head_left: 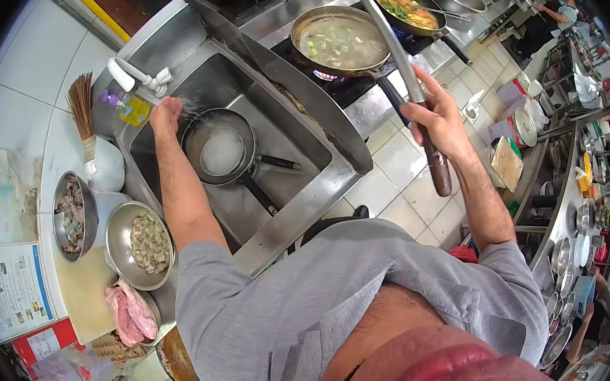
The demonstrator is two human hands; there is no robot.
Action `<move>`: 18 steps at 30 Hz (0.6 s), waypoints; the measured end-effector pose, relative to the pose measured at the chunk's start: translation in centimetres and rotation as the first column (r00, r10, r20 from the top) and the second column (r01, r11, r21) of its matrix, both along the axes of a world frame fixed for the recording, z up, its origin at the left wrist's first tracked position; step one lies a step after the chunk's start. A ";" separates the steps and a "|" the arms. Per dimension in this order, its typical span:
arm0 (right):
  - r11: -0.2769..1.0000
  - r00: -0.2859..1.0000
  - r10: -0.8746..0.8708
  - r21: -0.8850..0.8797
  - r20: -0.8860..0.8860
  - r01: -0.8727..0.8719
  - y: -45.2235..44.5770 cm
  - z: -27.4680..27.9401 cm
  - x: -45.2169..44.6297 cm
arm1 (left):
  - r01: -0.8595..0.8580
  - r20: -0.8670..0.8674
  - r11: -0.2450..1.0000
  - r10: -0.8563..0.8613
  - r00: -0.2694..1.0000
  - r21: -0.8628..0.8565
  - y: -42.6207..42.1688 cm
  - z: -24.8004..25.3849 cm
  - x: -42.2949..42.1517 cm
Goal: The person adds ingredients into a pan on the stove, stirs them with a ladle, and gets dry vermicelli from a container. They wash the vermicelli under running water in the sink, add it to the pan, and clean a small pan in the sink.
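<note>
Right hand [439, 120], clasping the long utensil [441, 171], is best held clear of the pan handle [389, 94] beside it; left hand [165, 116] state cannot be told.

The broad rectangular sink [297, 184] is brushed grey steel, smooth with a soft sheen. The round shallow bowl heaped with pale pieces [123, 267] is thin polished metal, glossier than the sink. The white curved tap [123, 74] looks like smooth, shiny plastic. Up on the wall, large white square tiles [24, 52] carry a glossy glaze. The brown bundled-twig brush [81, 105] is rough and matt, and the person's grey short-sleeved shirt [271, 296] is soft, matt cloth.
</note>
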State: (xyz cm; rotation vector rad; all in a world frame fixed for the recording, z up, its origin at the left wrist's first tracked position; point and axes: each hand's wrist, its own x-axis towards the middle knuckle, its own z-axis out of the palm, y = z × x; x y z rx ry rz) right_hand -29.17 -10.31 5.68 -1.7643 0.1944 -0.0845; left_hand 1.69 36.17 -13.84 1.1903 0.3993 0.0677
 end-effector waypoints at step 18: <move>0.610 0.670 0.644 0.776 -0.369 -0.161 16.3 -4.5 7.9 | 0.068 0.173 0.979 -0.102 0.980 0.192 1.2 1.5 -0.8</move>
